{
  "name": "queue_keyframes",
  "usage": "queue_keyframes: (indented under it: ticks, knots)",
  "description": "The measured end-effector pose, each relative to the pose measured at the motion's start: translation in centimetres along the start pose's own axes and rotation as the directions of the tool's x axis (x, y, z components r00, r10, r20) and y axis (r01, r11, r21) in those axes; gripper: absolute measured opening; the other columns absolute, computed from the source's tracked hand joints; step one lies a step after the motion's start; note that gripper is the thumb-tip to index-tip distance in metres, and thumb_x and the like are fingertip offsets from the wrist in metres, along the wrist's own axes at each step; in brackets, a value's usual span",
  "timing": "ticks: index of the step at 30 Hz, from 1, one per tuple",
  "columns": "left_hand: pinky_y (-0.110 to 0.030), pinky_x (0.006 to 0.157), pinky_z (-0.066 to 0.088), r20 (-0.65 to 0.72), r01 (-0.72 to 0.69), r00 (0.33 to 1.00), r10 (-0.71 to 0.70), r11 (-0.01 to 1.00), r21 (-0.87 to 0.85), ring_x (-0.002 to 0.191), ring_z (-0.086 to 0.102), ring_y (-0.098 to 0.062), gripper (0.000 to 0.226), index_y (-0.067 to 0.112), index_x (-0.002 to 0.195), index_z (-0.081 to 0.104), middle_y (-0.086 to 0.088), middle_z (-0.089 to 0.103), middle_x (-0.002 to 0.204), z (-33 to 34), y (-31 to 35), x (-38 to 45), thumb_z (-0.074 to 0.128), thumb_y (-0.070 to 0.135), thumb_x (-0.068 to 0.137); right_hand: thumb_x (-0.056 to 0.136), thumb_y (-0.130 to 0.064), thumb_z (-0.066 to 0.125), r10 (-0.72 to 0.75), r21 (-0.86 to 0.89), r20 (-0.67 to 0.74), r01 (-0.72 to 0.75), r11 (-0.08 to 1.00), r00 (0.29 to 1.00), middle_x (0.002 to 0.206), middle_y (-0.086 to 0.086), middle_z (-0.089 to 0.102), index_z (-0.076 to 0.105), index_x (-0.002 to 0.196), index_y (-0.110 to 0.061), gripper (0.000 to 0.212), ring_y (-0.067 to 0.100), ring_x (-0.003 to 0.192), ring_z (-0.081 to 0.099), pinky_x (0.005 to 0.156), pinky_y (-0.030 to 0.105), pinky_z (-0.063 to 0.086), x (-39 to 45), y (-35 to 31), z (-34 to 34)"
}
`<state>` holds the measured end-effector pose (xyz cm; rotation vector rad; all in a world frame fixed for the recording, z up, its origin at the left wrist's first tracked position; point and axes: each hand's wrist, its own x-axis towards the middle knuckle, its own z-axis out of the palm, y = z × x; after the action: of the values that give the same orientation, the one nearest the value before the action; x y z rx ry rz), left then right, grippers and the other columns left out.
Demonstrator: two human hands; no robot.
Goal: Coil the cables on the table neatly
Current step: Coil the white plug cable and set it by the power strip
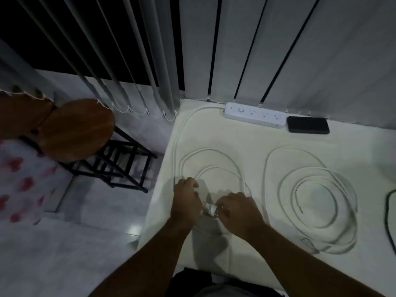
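fingers of both hands curl together at the near left of the table (214, 133). left hand (186, 202) and right hand (240, 211) pinch a small pale piece of the power strip cable (211, 150) between them; exact grip blurred. that cable lies in two loose loops, long axis running away from the person, then up the left edge to the white power strip (255, 115) at the far edge. second white cable (310, 200) coiled flat to the right. black phone (308, 124) beside the strip. wooden stool (77, 129) on the floor, left.
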<state>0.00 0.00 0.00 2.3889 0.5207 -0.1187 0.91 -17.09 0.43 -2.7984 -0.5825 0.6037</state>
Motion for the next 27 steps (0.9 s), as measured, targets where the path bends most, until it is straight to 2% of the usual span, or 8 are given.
queue_keyframes:
  ticks: [7, 9, 11, 13, 15, 20, 23, 27]
  knots:
    - [-0.006, 0.069, 0.038, -0.063, 0.168, 0.982, -0.179, 0.974, -0.15, 0.091, 0.055, -0.016, 0.029, 0.014, 0.104, 0.063, -0.006, 0.053, 0.107, -0.8, 0.6, -0.2, 0.06, -0.005, 0.081, 0.083, -0.061, 0.054, 0.017, 0.183, -0.023, -0.013, 0.983, 1.0, 0.102, -0.013, 0.065, 0.066, 0.104, -0.034, 0.036, 0.014, 0.098, 0.056, 0.08, 0.031, 0.033, 0.3, -0.1, 0.7]
    - [-0.011, 0.071, 0.041, -0.132, 0.22, 0.959, -0.253, 0.951, -0.219, 0.09, 0.06, -0.022, 0.032, 0.01, 0.106, 0.061, -0.012, 0.059, 0.106, -1.0, 1.2, -0.4, 0.06, -0.004, 0.077, 0.087, -0.052, 0.058, 0.015, 0.247, -0.036, -0.005, 0.969, 0.999, 0.101, -0.01, 0.067, 0.065, 0.104, -0.033, 0.026, 0.017, 0.099, 0.058, 0.081, 0.033, 0.037, 0.6, 0.2, 0.2]
    - [-0.027, 0.075, 0.053, -0.138, 0.266, 0.918, -0.371, 0.837, -0.478, 0.092, 0.065, -0.028, 0.041, 0.01, 0.116, 0.056, -0.012, 0.064, 0.103, -1.4, 1.9, -0.7, 0.062, -0.004, 0.077, 0.091, -0.04, 0.06, -0.001, 0.366, -0.05, 0.019, 0.93, 0.999, 0.099, -0.007, 0.07, 0.063, 0.107, -0.031, 0.019, 0.018, 0.096, 0.064, 0.083, 0.036, 0.048, 0.7, 0.6, -0.6]
    - [-0.036, 0.079, 0.056, -0.023, 0.322, 0.883, -0.469, 0.64, -0.698, 0.092, 0.065, -0.023, 0.072, 0.019, 0.14, 0.04, -0.007, 0.062, 0.109, -1.8, 2.5, -1.1, 0.068, -0.006, 0.079, 0.095, -0.028, 0.063, -0.007, 0.581, -0.057, 0.039, 0.813, 0.998, 0.103, -0.006, 0.071, 0.062, 0.111, -0.029, 0.016, 0.015, 0.096, 0.068, 0.086, 0.034, 0.054, 0.5, 1.0, -1.3]
    - [-0.029, 0.074, 0.055, 0.046, 0.363, 0.846, -0.531, 0.511, -0.779, 0.091, 0.064, -0.017, 0.093, 0.025, 0.152, 0.024, -0.002, 0.06, 0.11, -1.9, 2.7, -0.8, 0.071, -0.008, 0.079, 0.096, -0.017, 0.064, -0.01, 0.719, -0.072, 0.059, 0.693, 0.997, 0.113, -0.003, 0.069, 0.062, 0.114, -0.028, 0.021, 0.014, 0.103, 0.067, 0.092, 0.031, 0.054, 0.2, 1.2, -1.9]
    - [-0.037, 0.066, 0.057, 0.255, 0.404, 0.776, -0.577, 0.144, -0.904, 0.075, 0.059, -0.022, 0.062, 0.023, 0.143, 0.037, -0.014, 0.058, 0.098, -3.7, 4.0, 0.9, 0.057, -0.003, 0.091, 0.098, -0.005, 0.06, 0.003, 0.888, 0.01, -0.01, 0.46, 1.0, 0.125, 0.006, 0.065, 0.065, 0.118, -0.017, 0.024, 0.012, 0.096, 0.067, 0.083, 0.035, 0.059, -0.1, 1.9, -3.7]
    - [-0.033, 0.057, 0.056, 0.25, 0.433, 0.831, -0.496, 0.296, -0.851, 0.066, 0.053, -0.019, 0.028, 0.016, 0.13, 0.05, -0.008, 0.054, 0.082, -4.5, 5.0, 0.9, 0.049, 0.014, 0.102, 0.098, -0.004, 0.06, 0.115, 0.957, 0.06, -0.09, 0.275, 0.992, 0.113, 0.004, 0.064, 0.065, 0.12, -0.029, 0.033, 0.021, 0.102, 0.067, 0.083, 0.032, 0.061, -0.2, 1.7, -4.9]
    - [-0.035, 0.065, 0.053, 0.267, 0.421, 0.873, -0.408, 0.352, -0.836, 0.063, 0.053, -0.021, 0.027, 0.013, 0.121, 0.057, -0.011, 0.054, 0.076, -4.1, 6.3, 0.1, 0.041, 0.003, 0.102, 0.09, 0.002, 0.069, 0.372, 0.965, 0.156, -0.06, -0.256, 0.915, 0.123, 0.01, 0.06, 0.044, 0.146, -0.021, 0.066, 0.024, 0.105, 0.068, 0.097, 0.043, 0.056, 0.2, -0.1, -5.9]
